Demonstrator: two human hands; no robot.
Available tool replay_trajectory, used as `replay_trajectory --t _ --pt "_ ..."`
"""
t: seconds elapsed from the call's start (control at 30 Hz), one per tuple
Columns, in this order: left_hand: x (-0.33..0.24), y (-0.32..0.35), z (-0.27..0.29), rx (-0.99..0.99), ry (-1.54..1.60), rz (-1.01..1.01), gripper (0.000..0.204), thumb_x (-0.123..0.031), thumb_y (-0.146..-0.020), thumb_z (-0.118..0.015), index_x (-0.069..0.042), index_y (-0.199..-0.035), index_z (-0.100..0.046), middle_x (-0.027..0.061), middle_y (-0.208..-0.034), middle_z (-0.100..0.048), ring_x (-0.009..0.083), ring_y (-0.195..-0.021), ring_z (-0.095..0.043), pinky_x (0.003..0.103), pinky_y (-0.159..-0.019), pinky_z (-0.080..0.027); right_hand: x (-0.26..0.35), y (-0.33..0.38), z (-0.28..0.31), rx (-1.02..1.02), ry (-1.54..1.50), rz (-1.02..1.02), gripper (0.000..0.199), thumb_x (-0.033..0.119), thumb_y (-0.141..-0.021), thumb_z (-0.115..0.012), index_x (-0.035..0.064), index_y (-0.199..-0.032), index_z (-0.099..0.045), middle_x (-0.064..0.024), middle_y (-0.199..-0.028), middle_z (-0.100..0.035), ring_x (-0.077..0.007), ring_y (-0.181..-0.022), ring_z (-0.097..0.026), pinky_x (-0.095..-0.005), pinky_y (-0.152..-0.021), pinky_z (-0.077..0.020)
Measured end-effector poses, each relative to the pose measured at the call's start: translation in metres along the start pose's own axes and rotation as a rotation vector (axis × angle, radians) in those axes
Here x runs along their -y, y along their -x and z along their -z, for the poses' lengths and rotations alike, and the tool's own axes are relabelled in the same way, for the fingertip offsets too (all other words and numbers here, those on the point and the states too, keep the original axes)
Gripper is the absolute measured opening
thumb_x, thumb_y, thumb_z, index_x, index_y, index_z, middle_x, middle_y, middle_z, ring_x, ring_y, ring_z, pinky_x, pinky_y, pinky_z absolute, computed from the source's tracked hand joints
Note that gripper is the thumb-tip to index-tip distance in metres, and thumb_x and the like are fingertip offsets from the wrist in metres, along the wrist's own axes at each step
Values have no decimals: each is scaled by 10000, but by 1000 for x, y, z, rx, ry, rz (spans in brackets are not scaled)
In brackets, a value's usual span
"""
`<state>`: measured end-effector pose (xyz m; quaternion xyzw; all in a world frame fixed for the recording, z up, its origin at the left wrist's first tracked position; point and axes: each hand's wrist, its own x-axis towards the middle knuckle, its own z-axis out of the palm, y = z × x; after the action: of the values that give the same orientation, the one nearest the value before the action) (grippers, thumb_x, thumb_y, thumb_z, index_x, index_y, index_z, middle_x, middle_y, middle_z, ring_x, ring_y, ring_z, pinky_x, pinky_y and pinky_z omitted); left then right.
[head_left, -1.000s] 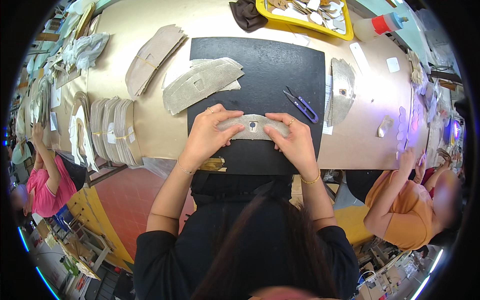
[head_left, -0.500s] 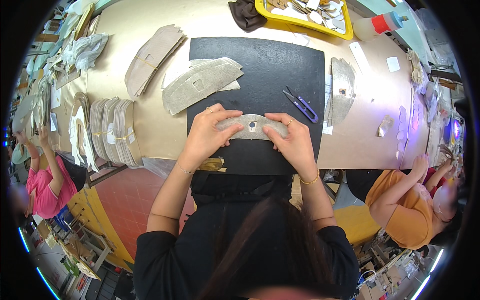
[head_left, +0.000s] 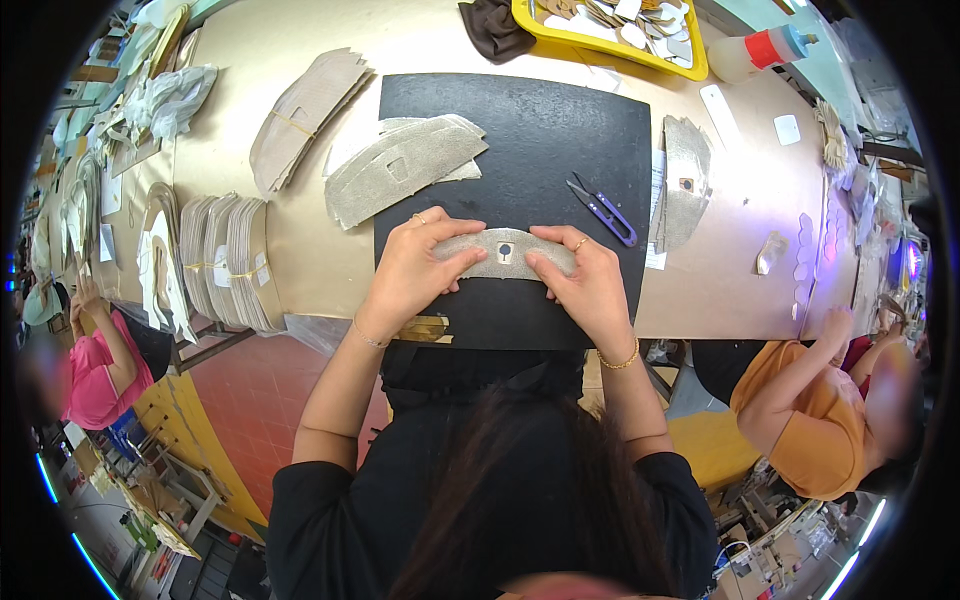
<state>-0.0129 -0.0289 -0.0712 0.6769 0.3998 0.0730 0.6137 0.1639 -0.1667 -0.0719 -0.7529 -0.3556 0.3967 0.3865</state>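
Between my two hands is a curved, grey-beige textured piece [head_left: 504, 265] with a small framed cutout at its middle. My left hand [head_left: 425, 258] pinches its left end between thumb and fingers. Its right end is gripped the same way by my right hand [head_left: 578, 268]. The piece is over the near part of a black mat [head_left: 520, 130]. Purple-handled thread snips [head_left: 606, 213] lie on the mat, right of my right hand. Beyond my left hand rests a fanned pile of similar textured pieces [head_left: 400, 170], each curved, the top one with an uncut-looking square mark.
Right of the mat lies another stack of textured pieces [head_left: 684, 190]. Banded stacks of curved pieces [head_left: 225, 262] and a tied cardboard-like bundle [head_left: 300, 120] are at left. A yellow tray [head_left: 600, 45] and a bottle [head_left: 745, 55] stand far right. Co-workers sit on both sides.
My hands and the held piece stay almost in place. The co-worker at the left has shifted their arms.
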Motion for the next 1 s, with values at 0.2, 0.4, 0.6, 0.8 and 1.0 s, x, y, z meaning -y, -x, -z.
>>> replay_trajectory --t 0.2,0.4,0.6,0.8,1.0 --pt "0 0 -1 -5 -4 2 306 -79 -867 -808 3 -1155 -747 22 -905 -574 62 -562 -602 208 -470 -483 2 0 0 2 20 16 321 145 -904 -770 20 -1195 -715 -87 -959 -746 -75 -584 -629 -237 -556 -519" --pt "1 1 -1 -12 -25 -13 296 -100 -873 -797 -9 -1149 -741 59 -890 -594 101 -564 -620 244 -502 -525 2 1 1 33 45 -38 307 146 -910 -745 9 -1181 -702 -139 -1084 -734 -194 -664 -698 -296 -621 -555" --pt "4 2 -5 -53 -88 -100 286 -93 -869 -794 -17 -1139 -738 78 -884 -611 141 -590 -633 264 -516 -539 -1 0 -4 -20 102 48 276 116 -895 -737 13 -1149 -706 -153 -1105 -729 -278 -863 -721 -329 -705 -565" --pt "10 -1 -6 -84 -185 -161 271 -111 -843 -805 -33 -1095 -742 98 -891 -617 218 -640 -650 320 -575 -547 -4 0 -5 -37 110 89 249 104 -890 -731 14 -1121 -705 -153 -1083 -727 -307 -864 -721 -347 -720 -571" --pt "8 7 -13 -151 -492 -236 300 -141 -813 -818 -55 -1089 -737 107 -942 -608 283 -863 -627 383 -773 -508 1 3 -10 -122 321 232 296 128 -881 -740 67 -1166 -686 -137 -1091 -713 -303 -862 -717 -360 -708 -570"
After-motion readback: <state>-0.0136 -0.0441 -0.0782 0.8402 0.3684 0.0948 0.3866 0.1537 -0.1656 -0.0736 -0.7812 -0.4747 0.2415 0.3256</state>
